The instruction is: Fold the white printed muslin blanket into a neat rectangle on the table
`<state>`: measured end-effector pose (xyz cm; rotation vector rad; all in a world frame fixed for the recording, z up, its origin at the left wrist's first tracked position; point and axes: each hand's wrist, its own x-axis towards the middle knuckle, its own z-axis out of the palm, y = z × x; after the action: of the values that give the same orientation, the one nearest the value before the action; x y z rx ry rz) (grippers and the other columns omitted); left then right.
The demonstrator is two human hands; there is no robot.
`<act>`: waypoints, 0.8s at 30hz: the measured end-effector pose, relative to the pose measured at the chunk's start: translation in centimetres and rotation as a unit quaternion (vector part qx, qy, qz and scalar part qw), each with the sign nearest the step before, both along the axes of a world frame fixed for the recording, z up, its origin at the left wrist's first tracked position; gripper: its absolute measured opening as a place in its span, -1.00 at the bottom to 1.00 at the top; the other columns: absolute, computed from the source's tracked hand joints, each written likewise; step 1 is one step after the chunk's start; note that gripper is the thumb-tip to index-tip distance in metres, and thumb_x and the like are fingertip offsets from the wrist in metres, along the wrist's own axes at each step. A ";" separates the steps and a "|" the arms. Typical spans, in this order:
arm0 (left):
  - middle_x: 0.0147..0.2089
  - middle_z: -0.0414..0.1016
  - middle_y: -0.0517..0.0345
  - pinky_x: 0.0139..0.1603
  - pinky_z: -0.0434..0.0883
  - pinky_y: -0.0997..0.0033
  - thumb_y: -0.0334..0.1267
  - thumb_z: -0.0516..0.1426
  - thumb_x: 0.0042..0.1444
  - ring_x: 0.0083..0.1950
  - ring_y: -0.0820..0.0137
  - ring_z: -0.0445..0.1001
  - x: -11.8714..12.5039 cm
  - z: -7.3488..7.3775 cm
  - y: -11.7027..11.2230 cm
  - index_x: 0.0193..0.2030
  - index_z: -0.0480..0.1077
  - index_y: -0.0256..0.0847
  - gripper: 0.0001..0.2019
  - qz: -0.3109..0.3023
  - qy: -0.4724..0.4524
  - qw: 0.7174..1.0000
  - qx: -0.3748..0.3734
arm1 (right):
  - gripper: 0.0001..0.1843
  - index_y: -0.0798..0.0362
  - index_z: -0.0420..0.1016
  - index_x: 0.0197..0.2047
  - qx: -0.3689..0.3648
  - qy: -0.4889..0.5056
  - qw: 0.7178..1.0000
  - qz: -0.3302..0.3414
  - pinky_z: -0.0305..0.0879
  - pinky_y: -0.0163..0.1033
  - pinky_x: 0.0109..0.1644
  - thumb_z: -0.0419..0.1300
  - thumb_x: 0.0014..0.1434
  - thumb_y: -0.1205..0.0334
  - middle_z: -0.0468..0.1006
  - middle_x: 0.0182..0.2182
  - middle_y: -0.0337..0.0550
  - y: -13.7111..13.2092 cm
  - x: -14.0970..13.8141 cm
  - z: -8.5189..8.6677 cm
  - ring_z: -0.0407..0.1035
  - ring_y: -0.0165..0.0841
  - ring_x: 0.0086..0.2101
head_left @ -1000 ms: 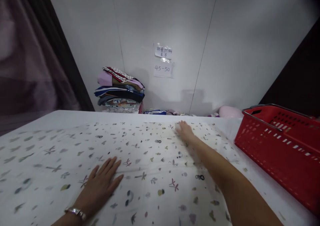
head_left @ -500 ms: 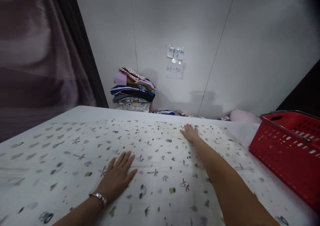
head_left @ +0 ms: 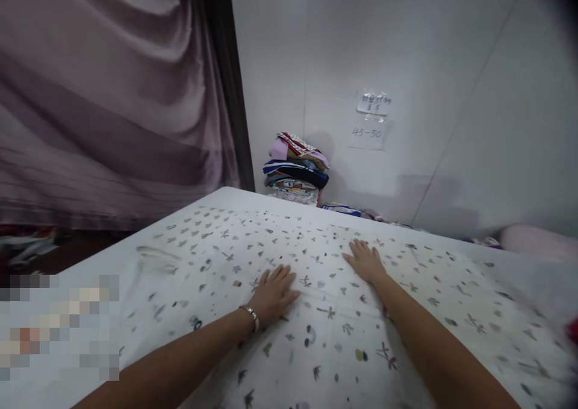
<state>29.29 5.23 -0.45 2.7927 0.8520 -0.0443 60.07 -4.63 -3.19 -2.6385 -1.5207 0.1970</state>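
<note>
A thin white cloth [head_left: 332,349] printed with small palms, leaves and rainbows lies spread over the white table [head_left: 217,199]. My left hand [head_left: 273,293] rests flat on its middle, fingers stretched out, a silver bracelet at the wrist. Farther off and to the right, my right hand [head_left: 366,261] also lies palm down on the fabric with fingers apart. Neither hand grips anything. Along the cloth's left side a small part is folded over and rumpled, and light creases run across the rest.
Folded textiles [head_left: 295,168] are stacked behind the table's far edge, by a wall with two paper signs [head_left: 370,133]. A mauve curtain [head_left: 112,108] hangs at left. A bit of something red [head_left: 573,330] shows at the right edge. Lower left is pixelated.
My view has turned left, so the red basket has nearly left the picture. My hands are closer together on the cloth. The cloth's left side now shows a rumpled fold.
</note>
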 end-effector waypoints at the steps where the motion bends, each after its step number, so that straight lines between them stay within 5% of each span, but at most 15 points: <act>1: 0.36 -0.01 0.11 0.31 -0.05 -0.05 0.15 -0.22 0.17 0.38 0.20 -0.09 0.3 0.4 0.5 0.27 0.09 -0.04 -0.41 0.008 -0.006 1.000 -0.005 | -0.30 0.02 -0.06 0.33 0.000 -0.001 1.000 -0.001 -0.34 0.14 0.26 -0.27 0.24 -0.18 -0.20 0.33 -0.12 0.0 0.1 -0.2 -0.33 -0.18 0.28; 5: 0.38 -0.06 0.08 0.33 -0.14 -0.06 0.17 -0.21 0.15 0.39 0.18 -0.15 3.3 1.1 3.5 0.25 0.12 -0.07 -0.39 -0.007 -0.041 0.999 0.032 | -0.29 0.01 -0.08 0.34 0.002 -0.006 1.000 0.003 -0.32 0.13 0.27 -0.27 0.24 -0.19 -0.20 0.33 -0.15 0.0 0.4 -0.7 -0.33 -0.19 0.29; 13: 0.41 -0.24 0.05 0.32 -0.27 -0.11 0.24 -0.26 0.09 0.41 0.16 -0.30 14.1 -0.3 12.1 0.30 0.00 -0.13 -0.27 0.023 0.006 0.999 0.039 | -0.26 -0.01 -0.11 0.35 -0.001 -0.016 1.000 -0.002 -0.31 0.10 0.29 -0.33 0.22 -0.23 -0.24 0.33 -0.20 -0.1 0.2 -0.9 -0.35 -0.21 0.29; 18: 0.42 -0.28 0.07 0.30 -0.23 -0.17 0.31 -0.29 0.02 0.40 0.08 -0.32 15.4 -1.1 16.5 0.34 -0.13 -0.09 -0.19 0.089 0.025 0.996 0.016 | -0.26 -0.05 -0.11 0.35 0.009 -0.017 1.000 0.002 -0.33 0.08 0.29 -0.33 0.22 -0.25 -0.22 0.33 -0.21 0.1 0.7 -1.4 -0.35 -0.20 0.29; 24: 0.42 -0.26 0.06 0.30 -0.20 -0.14 0.33 -0.27 0.00 0.40 0.08 -0.28 15.1 -1.2 17.1 0.32 -0.06 -0.10 -0.18 0.085 0.005 0.996 0.025 | -0.28 -0.05 -0.09 0.34 0.009 -0.016 1.000 -0.005 -0.35 0.07 0.29 -0.30 0.23 -0.23 -0.21 0.33 -0.19 0.2 0.6 -1.2 -0.33 -0.19 0.29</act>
<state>44.40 22.35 -1.69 2.7564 1.1048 -0.0087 60.69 -4.38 -4.39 -2.6479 -1.5109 0.1397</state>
